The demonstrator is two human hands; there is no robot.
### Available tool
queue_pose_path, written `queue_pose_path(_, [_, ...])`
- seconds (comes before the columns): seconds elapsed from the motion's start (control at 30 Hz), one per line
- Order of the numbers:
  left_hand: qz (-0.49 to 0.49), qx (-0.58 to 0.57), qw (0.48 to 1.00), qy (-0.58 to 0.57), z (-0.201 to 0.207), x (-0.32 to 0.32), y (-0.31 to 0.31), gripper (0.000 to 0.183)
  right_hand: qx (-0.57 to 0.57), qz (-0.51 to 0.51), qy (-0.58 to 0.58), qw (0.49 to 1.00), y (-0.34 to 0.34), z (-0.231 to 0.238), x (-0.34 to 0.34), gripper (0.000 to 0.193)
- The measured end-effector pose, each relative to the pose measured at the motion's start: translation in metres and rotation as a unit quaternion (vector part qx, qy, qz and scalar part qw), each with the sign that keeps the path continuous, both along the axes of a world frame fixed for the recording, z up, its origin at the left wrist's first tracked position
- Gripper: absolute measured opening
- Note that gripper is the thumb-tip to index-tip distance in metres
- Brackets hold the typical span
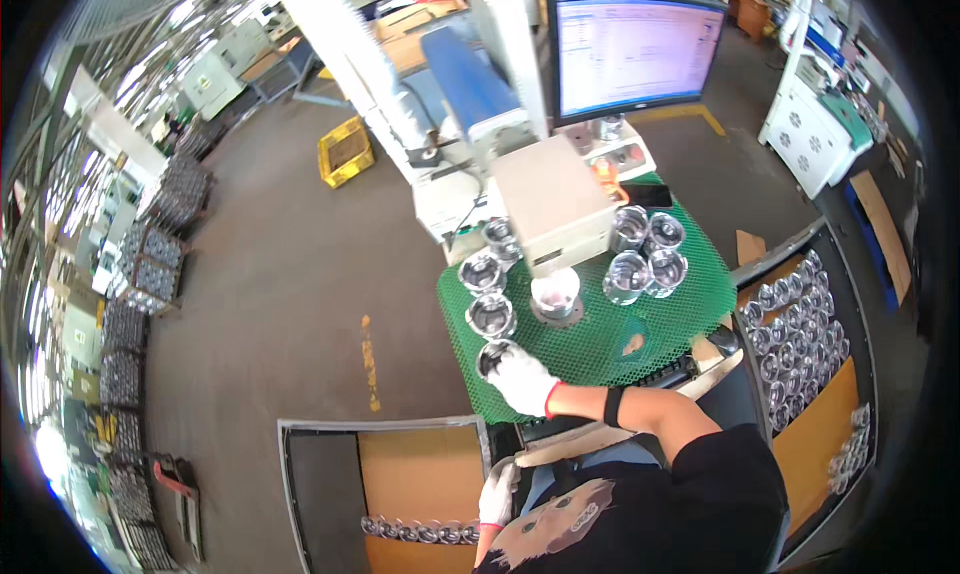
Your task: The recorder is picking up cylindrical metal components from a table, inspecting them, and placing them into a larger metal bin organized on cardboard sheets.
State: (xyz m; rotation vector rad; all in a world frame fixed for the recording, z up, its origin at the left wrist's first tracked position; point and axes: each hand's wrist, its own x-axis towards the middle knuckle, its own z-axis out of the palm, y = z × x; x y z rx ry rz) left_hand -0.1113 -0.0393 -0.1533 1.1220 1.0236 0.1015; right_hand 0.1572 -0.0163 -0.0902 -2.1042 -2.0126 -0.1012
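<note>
My right hand (522, 380), in a white glove with a red cuff, reaches across the near left part of a green mesh mat (600, 346). Its fingers grip the rim of a shiny metal piston (492, 356). Two pistons (491, 315) stand in line behind that one, with more farther back by the machine. Under the front of a beige box-shaped machine head (553, 199), one piston (555, 290) rests on a round base. To its right stands a cluster of pistons (627, 277). My left hand (497, 492), also gloved, is low beside the table's front edge; its fingers are not clear.
At the lower left is an open bin (283, 474) with a row of pistons on brown board. Another bin (868, 364) at the right holds several rows. A monitor (640, 54) stands behind the table, and a dark phone (648, 196) lies near the mat's back edge.
</note>
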Motion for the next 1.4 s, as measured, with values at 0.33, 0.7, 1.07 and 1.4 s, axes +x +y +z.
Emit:
queue_pose_path(0.33, [-0.227, 0.075, 0.969, 0.066, 0.076, 0.147, 0.018, 0.043, -0.102, -0.121, 0.087, 0.984, -0.196, -0.010, 0.137, 0.016])
queue_pose_path(0.7, [-0.272, 0.172, 0.946, -0.037, 0.059, 0.126, 0.015, 0.042, -0.168, -0.398, -0.038, 0.901, -0.179, -0.005, 0.240, 0.014])
queue_pose_path(1.07, [0.098, -0.002, 0.992, 0.084, 0.004, -0.064, 0.027, 0.045, -0.084, -0.410, 0.128, 0.899, -0.207, -0.003, 0.049, 0.024])
queue_pose_path(1.4, [0.151, -0.363, 0.862, -0.321, 0.115, 0.023, 0.064, 0.062, -0.158, -0.001, 0.840, 0.519, -0.078, 0.164, -0.058, 0.040])
